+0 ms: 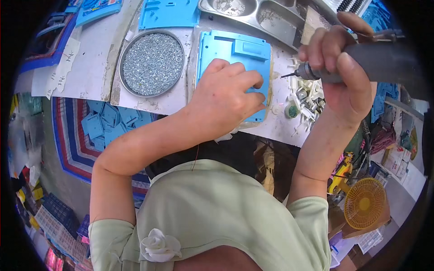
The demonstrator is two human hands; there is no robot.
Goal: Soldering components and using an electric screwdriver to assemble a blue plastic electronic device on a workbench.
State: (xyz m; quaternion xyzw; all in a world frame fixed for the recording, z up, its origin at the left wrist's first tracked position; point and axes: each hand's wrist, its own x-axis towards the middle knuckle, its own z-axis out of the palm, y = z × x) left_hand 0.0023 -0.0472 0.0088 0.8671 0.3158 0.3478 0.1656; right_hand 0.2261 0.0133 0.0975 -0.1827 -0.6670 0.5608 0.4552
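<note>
My right hand (339, 63) is wrapped around a dark electric screwdriver (384, 63), held above the right part of the table. Its thin bit points left, apart from the work. Beneath my left hand (228, 97) lies a light blue plastic panel (219, 45) with a raised rectangular block near its far right corner. The left fingers are curled over the panel's right half; whatever they may hold is hidden. Left of the panel stands a round metal dish (121, 74) filled with small silver screws (153, 63).
White plastic parts (312, 101) lie piled right of the panel, beside a small green round piece (290, 111). A metal compartment tray (254, 19) and another blue panel (169, 16) are at the back. Below the table's left edge, a striped bag (68, 135) holds blue pieces. A yellow fan (365, 203) stands lower right.
</note>
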